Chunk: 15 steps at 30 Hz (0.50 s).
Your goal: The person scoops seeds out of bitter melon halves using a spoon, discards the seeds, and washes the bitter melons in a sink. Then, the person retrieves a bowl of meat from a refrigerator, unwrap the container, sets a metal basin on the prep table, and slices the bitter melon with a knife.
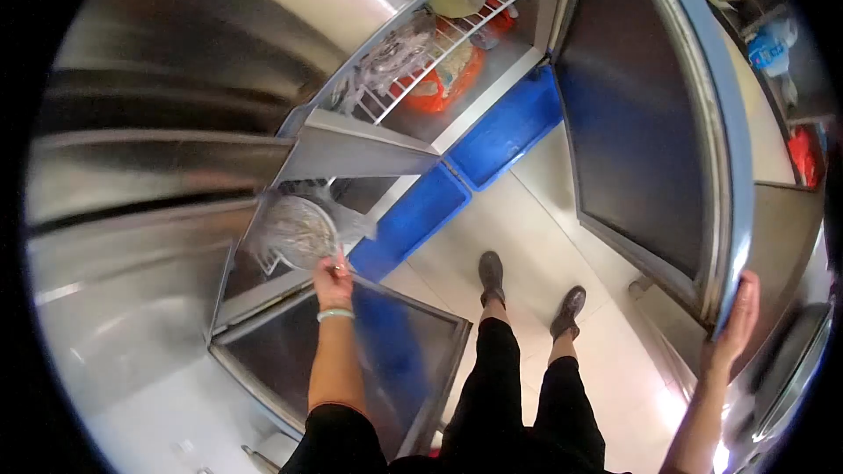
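Observation:
My left hand (332, 281), with a bangle at the wrist, is closed on the rim of a round, pale bowl (299, 233). Clear plastic wrap lies over and around the bowl, and what is inside is too blurred to name. The bowl is at the opening of the lower left fridge compartment, by its wire shelf. My right hand (739, 323) grips the outer edge of the right fridge door (729, 149), which stands wide open. The left fridge door (342, 364) also stands open, beneath my left forearm.
A white wire shelf (448, 42) bears several bagged items, with a red-orange bag (448, 83) beneath it. Two blue trays (505, 127) lie on the tiled floor along the fridge front. A blue plastic package (769, 48) is at the far right.

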Tool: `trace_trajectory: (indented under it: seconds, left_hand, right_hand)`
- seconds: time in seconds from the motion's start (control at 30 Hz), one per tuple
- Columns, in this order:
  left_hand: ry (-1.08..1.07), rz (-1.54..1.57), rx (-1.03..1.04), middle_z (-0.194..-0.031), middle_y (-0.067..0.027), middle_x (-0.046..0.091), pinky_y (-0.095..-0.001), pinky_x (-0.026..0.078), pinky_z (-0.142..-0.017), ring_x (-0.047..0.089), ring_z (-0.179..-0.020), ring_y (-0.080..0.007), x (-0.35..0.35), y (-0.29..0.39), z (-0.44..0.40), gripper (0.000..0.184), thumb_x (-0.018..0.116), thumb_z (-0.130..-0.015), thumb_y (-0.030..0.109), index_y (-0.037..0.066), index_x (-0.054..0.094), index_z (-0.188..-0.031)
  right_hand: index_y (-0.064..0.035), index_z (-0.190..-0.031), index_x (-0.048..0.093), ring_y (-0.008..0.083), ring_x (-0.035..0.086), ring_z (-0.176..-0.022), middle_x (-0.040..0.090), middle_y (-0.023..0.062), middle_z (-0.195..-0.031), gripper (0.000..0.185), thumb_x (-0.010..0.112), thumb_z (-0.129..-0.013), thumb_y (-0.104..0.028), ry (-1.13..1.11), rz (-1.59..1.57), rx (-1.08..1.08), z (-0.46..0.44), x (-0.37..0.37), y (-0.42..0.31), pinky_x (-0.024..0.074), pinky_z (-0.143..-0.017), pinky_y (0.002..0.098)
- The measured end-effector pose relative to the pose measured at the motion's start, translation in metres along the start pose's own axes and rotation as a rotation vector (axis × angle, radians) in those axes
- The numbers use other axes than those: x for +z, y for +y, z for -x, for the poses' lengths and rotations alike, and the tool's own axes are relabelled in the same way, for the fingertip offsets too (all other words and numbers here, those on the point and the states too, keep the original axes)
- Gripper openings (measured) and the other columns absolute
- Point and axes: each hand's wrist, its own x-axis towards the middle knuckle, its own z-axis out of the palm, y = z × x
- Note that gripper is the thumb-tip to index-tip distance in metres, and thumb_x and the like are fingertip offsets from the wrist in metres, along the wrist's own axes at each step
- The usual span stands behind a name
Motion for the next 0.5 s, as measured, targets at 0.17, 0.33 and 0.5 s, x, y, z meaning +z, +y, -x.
trace_trajectory:
  seconds: [0.17,0.33,0.5]
  left_hand:
    - [0.05,0.167,-0.063,-0.108,-0.0146,0.06,-0.0366,0.056,-0.085,0.061,-0.1,-0.0274,-0.055,-0.079,0.159,0.025,0.048,-0.076,-0.008,-0.004,0.055,-0.1]
    - [0.09,0.145,-0.176,-0.099,-0.0118,0.061,-0.0433,0.054,-0.092,0.061,-0.096,-0.0271,-0.096,-0.121,0.315,0.019,0.05,-0.078,-0.006,-0.001,0.056,-0.095]
    - [-0.133,-0.082,-0.212,-0.106,-0.0129,0.062,-0.0421,0.059,-0.08,0.064,-0.094,-0.0268,-0.098,-0.123,0.445,0.025,0.047,-0.081,-0.005,-0.004,0.054,-0.105]
  right_hand:
    - [-0.0046,-0.117,0.053,0.0147,0.049,-0.095,0.053,0.005,-0.106,0.037,0.046,-0.1,-0.036,-0.249,-0.041,-0.007,0.065,0.074,-0.044,0.0392,-0.085,0.0277]
    - [0.0021,-0.147,0.021,0.0358,0.029,-0.137,0.03,0.0242,-0.148,0.068,0.051,-0.097,-0.031,-0.59,0.084,-0.296,0.124,0.095,-0.066,0.023,-0.113,0.0433]
    - [-0.0037,-0.151,0.008,0.0383,0.032,-0.137,0.025,0.0306,-0.149,0.093,0.068,-0.087,-0.035,-1.313,0.01,0.076,0.171,0.027,-0.038,0.0297,-0.111,0.0413]
